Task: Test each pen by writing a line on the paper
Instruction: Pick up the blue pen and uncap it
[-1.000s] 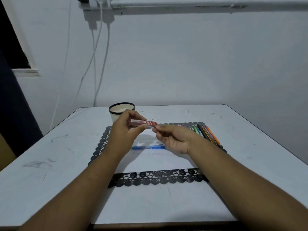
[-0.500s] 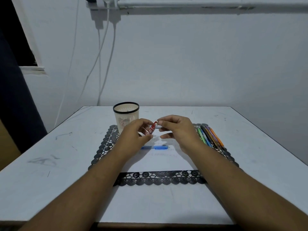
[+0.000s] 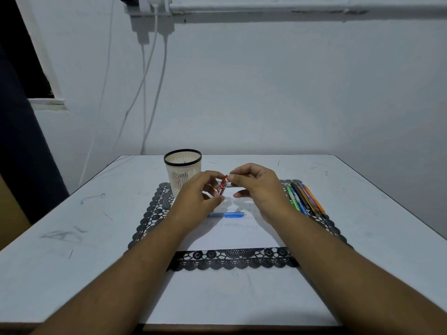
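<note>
Two hands raised | left hand (image 3: pixel 202 197) fingers pinch red pen (image 3: pixel 221 187) | right hand (image 3: pixel 256 187) fingers pinch its tip | paper (image 3: pixel 232 235) beneath fingers

1. The table (image 3: pixel 362 213) before you has a smooth, matt white top, scuffed with grey marks.
2. At 12 o'clock lies a black lace-patterned placemat (image 3: pixel 237 261), openwork and matt.
3. On it, the paper (image 3: pixel 237 235) is plain and matt.
4. At 11 o'clock, the cream plastic cup (image 3: pixel 183 172) is slotted.
5. The blue pen (image 3: pixel 227 215) looks like glossy plastic.
</note>
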